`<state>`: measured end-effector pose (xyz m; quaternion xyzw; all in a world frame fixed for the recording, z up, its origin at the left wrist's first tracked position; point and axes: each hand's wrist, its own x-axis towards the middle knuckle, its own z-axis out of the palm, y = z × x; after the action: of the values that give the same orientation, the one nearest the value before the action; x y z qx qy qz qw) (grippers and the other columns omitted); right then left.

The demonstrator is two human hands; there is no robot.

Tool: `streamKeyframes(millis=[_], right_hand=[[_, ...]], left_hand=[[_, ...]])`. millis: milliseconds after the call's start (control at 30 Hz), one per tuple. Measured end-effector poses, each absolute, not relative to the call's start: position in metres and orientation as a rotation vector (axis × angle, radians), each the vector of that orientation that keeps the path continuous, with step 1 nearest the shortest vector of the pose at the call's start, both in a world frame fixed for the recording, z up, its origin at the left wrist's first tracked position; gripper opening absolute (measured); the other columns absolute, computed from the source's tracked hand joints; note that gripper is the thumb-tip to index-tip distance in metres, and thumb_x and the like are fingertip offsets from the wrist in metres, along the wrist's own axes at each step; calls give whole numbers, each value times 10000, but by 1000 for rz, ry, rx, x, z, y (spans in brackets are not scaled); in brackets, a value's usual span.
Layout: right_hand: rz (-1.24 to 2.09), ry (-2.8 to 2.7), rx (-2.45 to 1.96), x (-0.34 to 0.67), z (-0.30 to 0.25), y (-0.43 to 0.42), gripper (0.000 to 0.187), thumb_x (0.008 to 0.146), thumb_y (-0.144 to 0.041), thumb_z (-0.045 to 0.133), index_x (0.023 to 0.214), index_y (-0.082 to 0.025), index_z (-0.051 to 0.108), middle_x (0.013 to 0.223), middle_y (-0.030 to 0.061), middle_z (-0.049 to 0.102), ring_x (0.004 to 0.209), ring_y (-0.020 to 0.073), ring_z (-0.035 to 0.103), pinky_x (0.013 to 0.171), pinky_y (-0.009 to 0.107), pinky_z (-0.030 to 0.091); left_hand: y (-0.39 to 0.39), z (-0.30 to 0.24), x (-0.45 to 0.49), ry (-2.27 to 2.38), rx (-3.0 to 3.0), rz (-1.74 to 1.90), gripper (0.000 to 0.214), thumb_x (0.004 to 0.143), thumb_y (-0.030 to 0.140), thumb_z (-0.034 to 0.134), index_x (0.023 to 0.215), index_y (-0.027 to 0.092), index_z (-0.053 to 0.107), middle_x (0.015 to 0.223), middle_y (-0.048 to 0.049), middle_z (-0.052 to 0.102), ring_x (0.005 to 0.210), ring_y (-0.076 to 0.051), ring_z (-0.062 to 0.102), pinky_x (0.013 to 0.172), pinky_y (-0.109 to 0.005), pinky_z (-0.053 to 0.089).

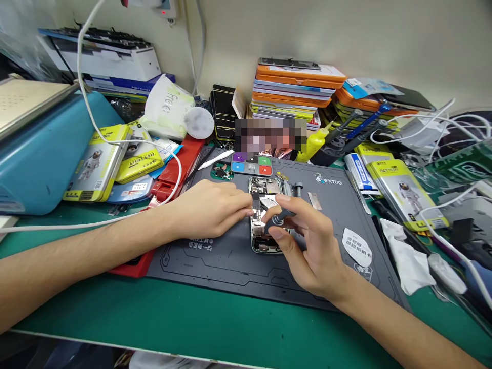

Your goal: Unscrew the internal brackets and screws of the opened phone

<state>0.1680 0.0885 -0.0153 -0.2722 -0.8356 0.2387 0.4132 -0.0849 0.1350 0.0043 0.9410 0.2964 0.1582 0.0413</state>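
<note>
An opened smartphone (265,187) lies on the dark grey work mat, its inner parts bare. My left hand (219,207) comes in from the left, fingers curled and pressed together, with the fingertips at the phone's left edge. In my right hand (311,241) a dark-handled screwdriver (280,218) is pinched between thumb and fingers, slanting down over the phone's lower half. Its tip is hidden by the hand. Behind the phone lies a tray with coloured squares (251,165). More screwdriver-like tools (292,189) lie just right of the phone's top.
Stacked orange and yellow boxes (295,82) stand against the wall. Yellow battery packs (407,195) lie at right, others at left by a red tool (172,179). A white cable (92,225) crosses near my left arm. A tool holder (334,148) stands behind the mat (238,277).
</note>
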Motion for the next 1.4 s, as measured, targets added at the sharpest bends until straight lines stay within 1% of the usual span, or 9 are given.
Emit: streamKeyframes(millis=[167,300,400,500,733,867,933,1100,1400], right_hand=[[578,-2083,-720,168,-16,89,764,1034,-52,577,1675,-369,307,1556,140,567,1062,248,749,706,400,673],[499,-2149,-631,165,-13,92,827,994,-42,654,1675,-362,311,1421,113,684,910,219,747,666,372,661],[472,-2176,-621,165,-8,93,839,981,-27,641,1674,-380,327,1322,76,737,912,225,751,739,396,679],[557,-2172,-625,167,-5,93,791,989,-13,519,1677,-360,344,1405,91,702,1010,239,769,796,412,695],[710,-2077,-709,171,-10,90,682,1068,-102,458,1674,-391,335,1517,106,630,888,233,763,753,460,702],[723,-2033,-740,168,-10,90,679,1062,-168,594,1656,-402,361,1526,106,603,841,204,755,730,424,711],[720,-2001,-763,165,-9,90,683,1043,-170,658,1630,-404,398,1432,94,646,811,184,740,687,378,709],[818,-1850,-823,161,-5,89,588,1066,-111,598,1568,-377,447,1135,54,693,780,165,708,658,332,713],[891,-1749,-742,159,-4,89,554,1073,-110,591,1524,-385,424,1159,43,700,767,156,726,670,358,733]], left_hand=[[135,4,-85,905,2886,482,259,1134,304,506,937,201,637,807,-7,704,759,-192,673,647,-319,400],[135,5,-85,912,2888,486,261,1136,305,501,938,198,634,793,-4,702,738,-191,670,633,-316,385],[135,5,-85,906,2883,512,274,1144,308,473,951,198,632,804,-6,710,752,-195,685,636,-317,391],[135,6,-85,908,2869,552,280,1151,312,453,977,194,637,820,-11,722,747,-195,697,632,-320,397],[135,8,-85,934,2764,576,267,1158,324,472,995,196,642,953,-7,786,861,-186,752,695,-286,450],[136,7,-86,908,2650,596,220,1144,316,543,1022,200,685,988,14,808,880,-165,763,735,-262,472],[137,7,-87,884,2599,606,196,1132,304,576,1027,203,708,1002,18,818,896,-158,766,768,-248,485],[139,7,-89,819,2517,619,110,1080,265,678,1033,200,753,1008,12,829,892,-154,773,802,-231,509],[137,15,-88,577,2481,622,146,1070,248,689,1015,212,819,985,-20,847,923,-159,791,828,-227,557]])
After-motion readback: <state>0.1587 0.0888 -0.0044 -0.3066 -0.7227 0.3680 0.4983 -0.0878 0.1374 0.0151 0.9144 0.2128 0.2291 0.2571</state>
